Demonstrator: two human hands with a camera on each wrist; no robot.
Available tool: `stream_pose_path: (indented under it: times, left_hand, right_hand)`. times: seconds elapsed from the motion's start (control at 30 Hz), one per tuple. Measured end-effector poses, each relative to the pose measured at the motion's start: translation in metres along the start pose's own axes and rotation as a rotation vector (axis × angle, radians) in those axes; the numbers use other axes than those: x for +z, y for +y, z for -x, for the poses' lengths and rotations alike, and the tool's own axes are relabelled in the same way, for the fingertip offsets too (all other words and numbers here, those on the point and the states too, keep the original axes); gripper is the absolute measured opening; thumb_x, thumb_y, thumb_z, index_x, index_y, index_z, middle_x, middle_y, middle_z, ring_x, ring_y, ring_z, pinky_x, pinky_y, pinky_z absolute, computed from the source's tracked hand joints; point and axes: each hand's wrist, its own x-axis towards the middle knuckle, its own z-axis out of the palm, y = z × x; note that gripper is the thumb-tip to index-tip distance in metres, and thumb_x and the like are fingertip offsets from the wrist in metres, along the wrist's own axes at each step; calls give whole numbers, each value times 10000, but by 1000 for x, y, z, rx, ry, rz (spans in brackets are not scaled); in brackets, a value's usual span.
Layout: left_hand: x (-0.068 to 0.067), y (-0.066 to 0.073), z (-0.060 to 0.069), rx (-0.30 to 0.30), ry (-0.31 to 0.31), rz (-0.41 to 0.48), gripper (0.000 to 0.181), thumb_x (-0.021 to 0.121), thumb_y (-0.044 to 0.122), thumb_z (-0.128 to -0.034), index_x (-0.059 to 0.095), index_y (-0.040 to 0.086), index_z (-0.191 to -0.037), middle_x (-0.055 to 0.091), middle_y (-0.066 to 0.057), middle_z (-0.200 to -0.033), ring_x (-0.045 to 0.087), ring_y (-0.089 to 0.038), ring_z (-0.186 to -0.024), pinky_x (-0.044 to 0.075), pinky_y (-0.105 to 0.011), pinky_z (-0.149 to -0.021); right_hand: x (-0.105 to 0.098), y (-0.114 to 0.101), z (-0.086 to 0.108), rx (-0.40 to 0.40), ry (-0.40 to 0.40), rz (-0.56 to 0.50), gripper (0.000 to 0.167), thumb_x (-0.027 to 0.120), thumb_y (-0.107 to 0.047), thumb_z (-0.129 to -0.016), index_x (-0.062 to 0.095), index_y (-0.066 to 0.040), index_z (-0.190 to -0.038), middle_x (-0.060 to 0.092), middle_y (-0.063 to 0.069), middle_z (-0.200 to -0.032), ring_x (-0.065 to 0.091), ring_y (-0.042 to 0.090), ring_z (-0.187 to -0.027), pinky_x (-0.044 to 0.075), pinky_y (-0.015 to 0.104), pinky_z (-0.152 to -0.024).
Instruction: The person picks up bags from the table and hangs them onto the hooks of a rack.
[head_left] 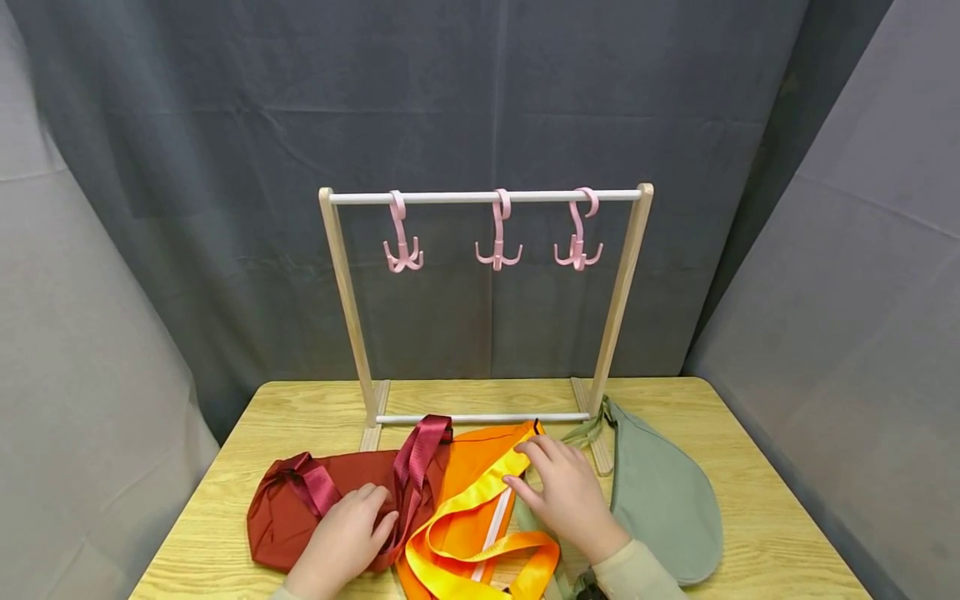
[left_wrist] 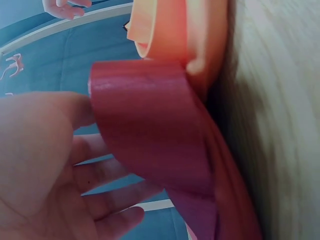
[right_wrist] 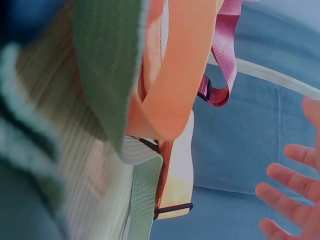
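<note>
I see the left hand (head_left: 347,531), loosely spread and gripping nothing, over the rust-red fabric bag (head_left: 360,468) toward the pale wooden table's (head_left: 780,533) left edge. The right hand (head_left: 568,500), similarly empty, is at the orange fabric bag (head_left: 471,460), mid-table.

Lit softly in the head view; hazy, bluish in both wrist views.
Bright across the surface (head_left: 300,417), darker on the curtain (head_left: 450,100) beyond its far edge; in the left wrist view, faintly shiny on the red strap (left_wrist: 145,105) and shadowed beside it; in the right, blurred on dark fabric (right_wrist: 30,155).
</note>
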Motion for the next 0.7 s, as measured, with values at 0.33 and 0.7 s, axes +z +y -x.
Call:
stream_pose_path:
  times: [0.33, 0.7]
  left_hand:
    - [5, -9, 7, 30, -173, 98, 238, 631, 411, -1017, 665, 182, -964, 558, 94, -836, 504, -79, -736, 520, -352, -719]
    - [6, -7, 11, 79, -249, 84, 461, 586, 585, -989, 701, 141, -1034, 603, 58, -892, 545, -111, -782, 555, -401, -799]
  right_hand:
    - [1, 1, 2, -2, 8, -18, 414, 815, -466, -869, 702, -196, -1161, 652, -42, -1098, 671, 192, -955, 549, 462, -845]
    - [2, 2, 3, -13, 14, -1, 402, 801, -468, -882, 693, -196, -1158, 655, -40, -1104, 675, 197, -952, 550, 463, -864]
